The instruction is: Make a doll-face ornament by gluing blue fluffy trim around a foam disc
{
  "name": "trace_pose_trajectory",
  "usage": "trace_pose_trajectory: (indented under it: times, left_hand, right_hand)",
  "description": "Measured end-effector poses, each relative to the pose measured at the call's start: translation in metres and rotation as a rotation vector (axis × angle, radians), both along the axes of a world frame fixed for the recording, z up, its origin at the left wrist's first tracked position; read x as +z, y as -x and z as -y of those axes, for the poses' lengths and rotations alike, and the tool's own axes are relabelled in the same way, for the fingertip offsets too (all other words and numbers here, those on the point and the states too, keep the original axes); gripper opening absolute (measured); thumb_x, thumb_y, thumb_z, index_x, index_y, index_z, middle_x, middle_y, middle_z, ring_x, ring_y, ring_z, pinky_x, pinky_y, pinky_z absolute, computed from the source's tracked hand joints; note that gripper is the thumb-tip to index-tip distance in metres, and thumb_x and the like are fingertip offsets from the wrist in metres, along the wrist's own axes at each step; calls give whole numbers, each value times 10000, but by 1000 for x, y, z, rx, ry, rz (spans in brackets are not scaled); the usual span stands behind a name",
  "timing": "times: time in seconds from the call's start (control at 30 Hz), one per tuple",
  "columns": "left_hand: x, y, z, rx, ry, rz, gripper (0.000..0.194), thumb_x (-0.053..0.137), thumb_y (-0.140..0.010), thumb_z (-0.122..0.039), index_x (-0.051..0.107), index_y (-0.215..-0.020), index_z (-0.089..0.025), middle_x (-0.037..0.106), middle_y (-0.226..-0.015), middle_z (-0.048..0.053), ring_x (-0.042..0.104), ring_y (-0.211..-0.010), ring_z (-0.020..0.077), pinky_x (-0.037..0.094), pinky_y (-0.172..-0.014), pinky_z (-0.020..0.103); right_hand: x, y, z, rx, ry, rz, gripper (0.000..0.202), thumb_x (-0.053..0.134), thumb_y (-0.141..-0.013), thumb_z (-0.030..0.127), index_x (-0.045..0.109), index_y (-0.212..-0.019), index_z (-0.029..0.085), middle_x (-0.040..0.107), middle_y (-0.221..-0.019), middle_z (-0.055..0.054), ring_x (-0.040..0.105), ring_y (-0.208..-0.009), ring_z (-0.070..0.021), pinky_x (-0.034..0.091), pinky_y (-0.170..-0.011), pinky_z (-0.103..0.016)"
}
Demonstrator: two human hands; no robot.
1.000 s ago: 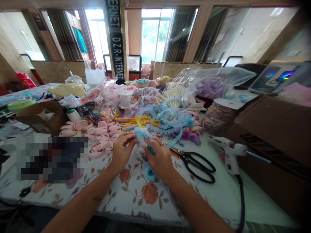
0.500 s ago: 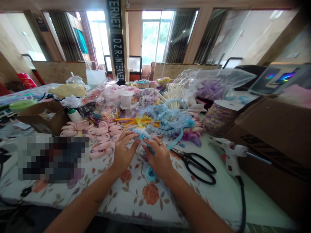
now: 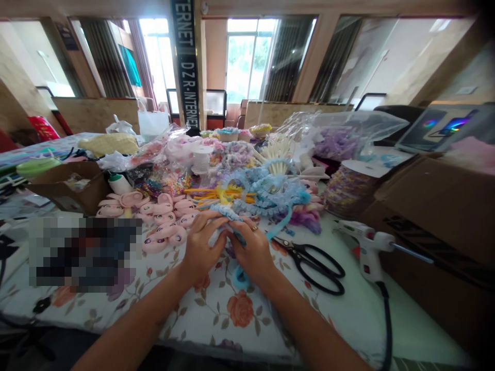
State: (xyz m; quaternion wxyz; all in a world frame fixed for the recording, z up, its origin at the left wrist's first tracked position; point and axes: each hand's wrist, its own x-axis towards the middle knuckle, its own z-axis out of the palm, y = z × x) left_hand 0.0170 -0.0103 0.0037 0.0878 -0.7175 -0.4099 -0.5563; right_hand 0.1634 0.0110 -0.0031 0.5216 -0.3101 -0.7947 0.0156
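A light blue ruffled piece [image 3: 226, 211] is held between my two hands above the flowered cloth. My left hand [image 3: 203, 242] pinches its left part, with fingers bent over it. From the right, my right hand [image 3: 253, 250], with a ring on one finger, grips the same piece. The fingertips of both hands nearly meet and hide much of it. A blue ribbon [image 3: 280, 224] runs up to the right of my right hand, and a blue ribbon loop [image 3: 240, 278] lies on the cloth below.
Black-handled scissors [image 3: 315, 263] lie at the right, beside a white glue gun [image 3: 365, 247] with a dark cable. Pink doll-face pieces [image 3: 164, 229] sit at the left. Behind are blue ruffled trim [image 3: 276, 190], a ribbon spool [image 3: 350, 188] and a cardboard box [image 3: 433, 206].
My left hand has shifted slightly to the right, its fingertips now closer to my right hand. My right hand stays almost in place.
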Motion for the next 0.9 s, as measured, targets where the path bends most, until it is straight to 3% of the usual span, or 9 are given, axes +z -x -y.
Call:
trace_pose_trajectory:
  times: [0.33,0.6,0.9]
  left_hand:
    - [-6,2,-1,43,31,0,249,535,-855,-158,628,-1076,-225,591,-1055,82,577,-1030,216,498,-923,402]
    - [-5,0,-1,-32,111,81,240,573,-818,-147,650,-1039,-202,604,-1056,77,579,-1052,216,477,-963,390]
    - [-9,-1,-9,-259,433,570,241,600,-808,-241,626,-1045,-207,574,-1098,69,566,-1086,197,513,-927,339]
  right_hand:
    - [0,1,-2,-38,27,0,219,516,-872,163,619,-1050,238,687,-994,-108,661,-936,-249,544,-819,-391]
    - [-5,0,-2,-69,32,17,228,514,-858,125,614,-1038,221,680,-1010,-121,664,-935,-245,541,-822,-386]
    - [0,-3,-6,-73,111,-108,210,590,-849,196,610,-1051,251,691,-998,-74,655,-962,-243,527,-841,-384]
